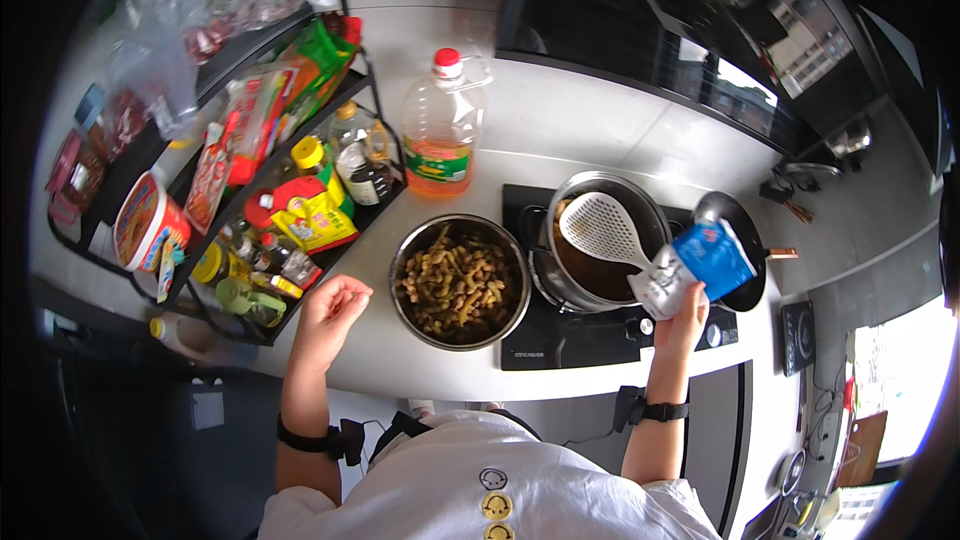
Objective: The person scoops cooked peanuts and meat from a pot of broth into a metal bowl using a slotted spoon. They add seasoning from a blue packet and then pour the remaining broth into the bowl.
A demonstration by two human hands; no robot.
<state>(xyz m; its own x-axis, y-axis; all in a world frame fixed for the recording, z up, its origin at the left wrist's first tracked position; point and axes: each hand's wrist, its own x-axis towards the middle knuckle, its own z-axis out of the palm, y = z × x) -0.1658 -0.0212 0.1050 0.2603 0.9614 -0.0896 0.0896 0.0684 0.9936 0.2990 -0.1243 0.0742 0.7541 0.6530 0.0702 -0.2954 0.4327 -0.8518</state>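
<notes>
My right hand [684,322] grips a blue and white plastic packet [714,259] in front of the stove's right side. Partly behind that packet, a perforated skimmer [604,225] rests across a steel pot [658,202] of brown liquid. To the left of the stove stands a steel bowl [517,255] heaped with brownish-green pods [454,285], perhaps peanuts or beans. My left hand [330,315] hovers left of this bowl, fingers curled and thumb against the index finger. Nothing shows between those fingertips.
A black gas stove [555,345] carries the pot and a black frying pan [750,292]. An oil jug [442,127] with a red cap stands behind the bowl. On the left, a black tiered rack [382,101] holds bottles, packets and bags. A dark range hood [637,37] overhangs the back.
</notes>
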